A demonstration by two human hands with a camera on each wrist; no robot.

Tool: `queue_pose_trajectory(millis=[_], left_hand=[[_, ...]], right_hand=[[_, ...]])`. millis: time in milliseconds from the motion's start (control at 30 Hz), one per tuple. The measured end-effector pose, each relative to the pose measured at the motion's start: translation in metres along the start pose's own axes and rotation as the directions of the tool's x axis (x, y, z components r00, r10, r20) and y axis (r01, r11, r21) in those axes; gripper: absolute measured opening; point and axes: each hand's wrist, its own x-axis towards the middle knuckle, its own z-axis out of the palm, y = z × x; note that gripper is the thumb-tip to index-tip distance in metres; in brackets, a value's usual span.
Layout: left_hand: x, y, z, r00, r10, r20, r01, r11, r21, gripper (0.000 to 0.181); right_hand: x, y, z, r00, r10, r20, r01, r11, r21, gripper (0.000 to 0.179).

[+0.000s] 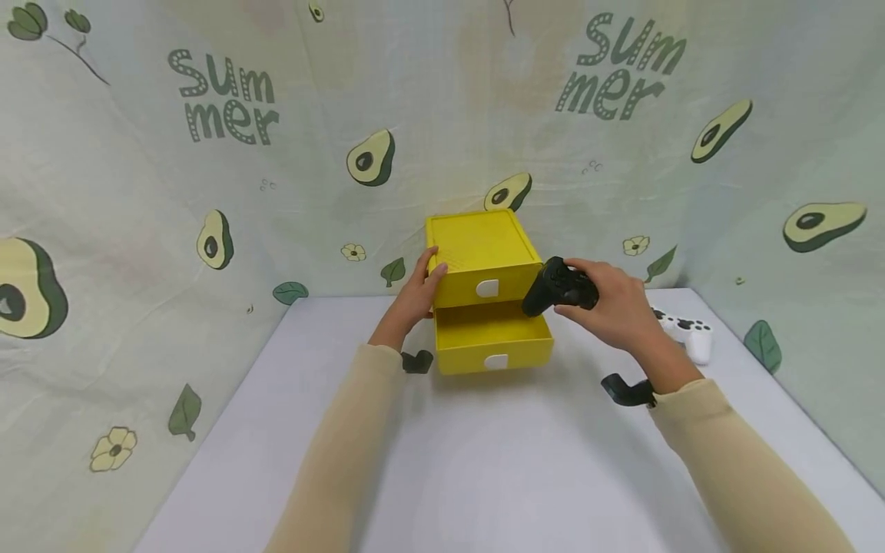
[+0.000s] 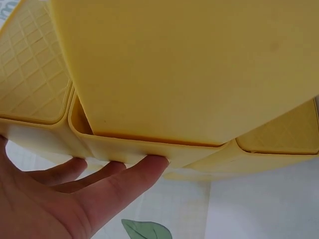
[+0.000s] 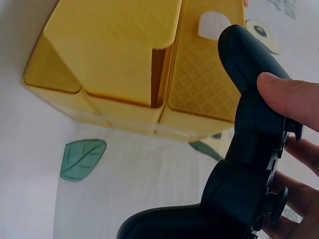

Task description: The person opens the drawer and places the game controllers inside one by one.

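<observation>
A yellow drawer unit point(image 1: 477, 240) stands at the back of the table, its middle drawer point(image 1: 498, 358) pulled out. The part of that drawer's inside that shows in the head view is bare yellow. My left hand point(image 1: 412, 296) rests on the unit's left side, with extended fingertips point(image 2: 155, 162) pressing the wall beside the pulled-out drawer. Between thumb and fingers, my right hand point(image 1: 611, 307) grips a black game controller point(image 1: 570, 287). It is held up at the drawer's right front, with one grip end overlapping the opening in the head view.
On the table's right side lies a white game controller point(image 1: 697, 338), partly hidden behind my right hand. A patterned cloth point(image 1: 429, 84) hangs behind and beside the white table point(image 1: 484, 461). Black wrist mounts point(image 1: 625, 390) stick out near both cuffs.
</observation>
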Motion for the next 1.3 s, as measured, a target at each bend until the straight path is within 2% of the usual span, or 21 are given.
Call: queue_pose_trajectory(millis=[267, 800, 1300], left_hand=[[-0.004, 0.0, 0.0, 1.0, 0.003, -0.018, -0.003, 1.0, -0.002, 0.059], [0.0, -0.001, 0.003, 1.0, 0.01, -0.017, -0.01, 1.0, -0.004, 0.059], [-0.001, -0.001, 0.002, 1.0, 0.007, -0.028, -0.006, 1.0, 0.021, 0.06]], right_hand=[[0.007, -0.016, 0.009, 0.998, -0.063, -0.015, 0.063, 0.998, 0.018, 0.073], [0.014, -0.042, 0.022, 0.992, -0.124, -0.033, 0.125, 0.991, 0.042, 0.075], [0.017, -0.07, 0.043, 0.972, -0.232, -0.023, 0.233, 0.972, 0.036, 0.073]])
